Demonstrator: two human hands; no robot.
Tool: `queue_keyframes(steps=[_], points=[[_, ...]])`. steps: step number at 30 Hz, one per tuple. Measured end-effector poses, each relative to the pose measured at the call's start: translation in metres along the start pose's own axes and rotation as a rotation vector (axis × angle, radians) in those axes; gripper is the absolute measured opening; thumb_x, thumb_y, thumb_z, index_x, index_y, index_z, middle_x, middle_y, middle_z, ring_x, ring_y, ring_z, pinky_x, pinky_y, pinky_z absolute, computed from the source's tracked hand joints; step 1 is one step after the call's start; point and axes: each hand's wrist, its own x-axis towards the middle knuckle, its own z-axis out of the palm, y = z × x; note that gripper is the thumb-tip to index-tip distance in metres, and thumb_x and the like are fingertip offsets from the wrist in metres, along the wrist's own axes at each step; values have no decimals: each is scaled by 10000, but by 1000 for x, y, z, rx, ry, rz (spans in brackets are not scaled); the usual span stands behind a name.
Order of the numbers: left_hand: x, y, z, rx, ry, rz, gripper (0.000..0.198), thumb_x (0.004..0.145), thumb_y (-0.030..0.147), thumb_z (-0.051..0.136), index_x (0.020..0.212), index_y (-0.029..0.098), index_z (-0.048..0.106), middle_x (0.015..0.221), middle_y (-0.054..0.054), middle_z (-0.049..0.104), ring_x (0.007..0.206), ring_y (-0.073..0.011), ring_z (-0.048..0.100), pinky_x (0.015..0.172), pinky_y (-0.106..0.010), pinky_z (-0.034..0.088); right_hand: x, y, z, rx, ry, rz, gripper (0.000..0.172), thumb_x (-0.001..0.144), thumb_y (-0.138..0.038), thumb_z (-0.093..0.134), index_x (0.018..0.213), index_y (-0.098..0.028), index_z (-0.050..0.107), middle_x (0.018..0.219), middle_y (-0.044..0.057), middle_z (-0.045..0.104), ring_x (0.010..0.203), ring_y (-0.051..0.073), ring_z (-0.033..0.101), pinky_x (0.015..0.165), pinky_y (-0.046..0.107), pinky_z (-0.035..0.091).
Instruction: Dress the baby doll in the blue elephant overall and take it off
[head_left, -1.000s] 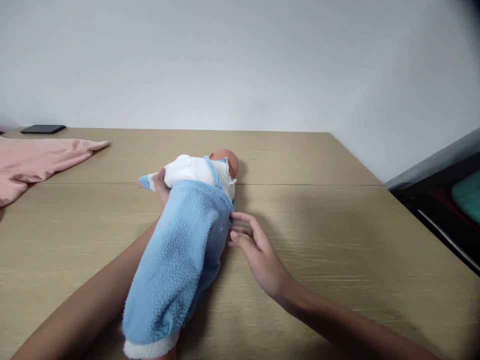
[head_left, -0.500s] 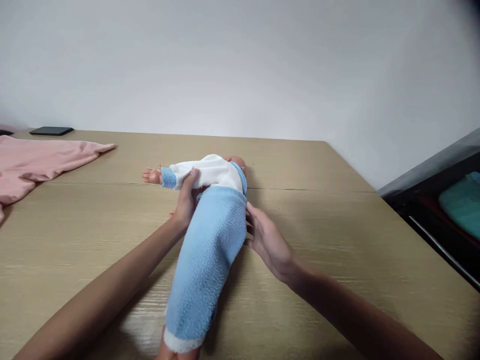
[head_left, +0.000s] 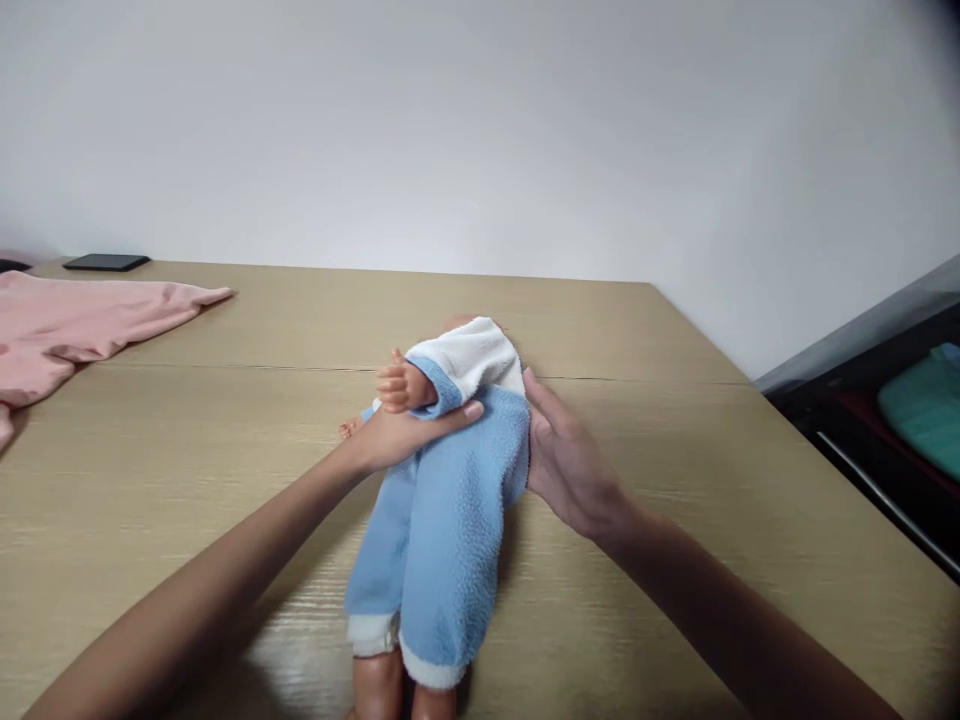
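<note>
A doll (head_left: 457, 500) in fleecy light-blue trousers and a white top with blue cuffs lies on the table, feet toward me. It is tilted partly onto its side, and its head is mostly hidden behind the raised white sleeve (head_left: 480, 350). My left hand (head_left: 397, 430) grips the doll at the waist, thumb across the front of the trousers, under the doll's hand. On the other side, my right hand (head_left: 566, 460) cups the doll's hip and back; its thumb lies near the waistband and its fingertips are hidden behind the body.
A pink garment (head_left: 97, 315) is spread over the left of the wooden table (head_left: 660, 430). Near the wall at the back left lies a flat dark object (head_left: 107, 262), like a phone. Beyond the table's right edge, teal fabric (head_left: 926, 405) rests in a dark space.
The doll has rolled from its side toward its back, so both trouser legs now show. Its near arm has swung to the right, and my left hand has moved onto its front.
</note>
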Motion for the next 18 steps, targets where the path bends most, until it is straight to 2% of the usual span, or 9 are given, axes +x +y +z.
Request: queue_keyframes(steps=[2,5,6,8,10,12,14,16,18], points=[[-2,10,2,18,-95,51,613,542,292,1106,1088,328,830,1159,-63,841,1412,-457,673,1366,-584,380,1,-5,-7,-28,-14,36,762,1053,-819,310,1490,-311,673,1222,105,818,1222,372,741,990,559,619],[0,28,-5,168,-269,258,765,590,289,1096,1296,346,809,1290,-63,794,1466,-423,637,1357,-537,416,3,-12,-17,-6,16,98,765,1041,-833,349,1497,-305,661,1229,106,819,1213,371,751,1001,554,615],[2,35,-10,260,-330,324,850,622,320,1090,1406,349,765,1412,-75,743,1536,-419,572,1373,-530,389,3,-14,-19,18,32,116,761,1042,-830,364,1508,-301,650,1240,107,818,1213,368,754,1016,551,611],[8,47,-25,465,-458,404,973,737,413,1038,1609,353,611,1677,-97,545,1663,-415,395,1401,-540,320,4,-16,-21,64,59,151,748,1057,-810,383,1533,-286,624,1260,108,819,1209,352,761,1056,534,598],[16,54,-43,651,-536,415,944,879,507,927,1699,357,482,1802,-99,366,1704,-405,298,1406,-563,287,4,-17,-23,93,81,191,748,1069,-799,390,1532,-260,622,1248,106,825,1182,332,771,1085,504,585],[25,53,-60,800,-503,382,799,978,592,801,1673,344,496,1788,-100,386,1668,-389,358,1382,-576,326,5,-17,-28,111,100,225,767,1065,-814,390,1492,-235,655,1197,99,836,1133,314,781,1081,463,585],[34,43,-72,901,-405,300,697,1006,678,715,1584,313,580,1703,-110,507,1578,-388,475,1324,-587,403,6,-17,-35,137,107,251,780,1059,-832,389,1413,-212,704,1109,96,843,1042,296,791,1021,424,610],[42,27,-79,937,-338,187,697,998,751,663,1506,275,644,1621,-136,596,1489,-401,558,1249,-595,472,7,-16,-42,173,102,274,749,1068,-815,400,1306,-194,745,988,89,837,893,271,787,913,391,641],[47,10,-83,880,-345,83,721,979,789,645,1465,258,682,1589,-147,638,1448,-408,597,1209,-579,502,8,-16,-49,200,106,297,678,1096,-757,409,1149,-186,770,818,64,795,707,235,742,771,350,650]])
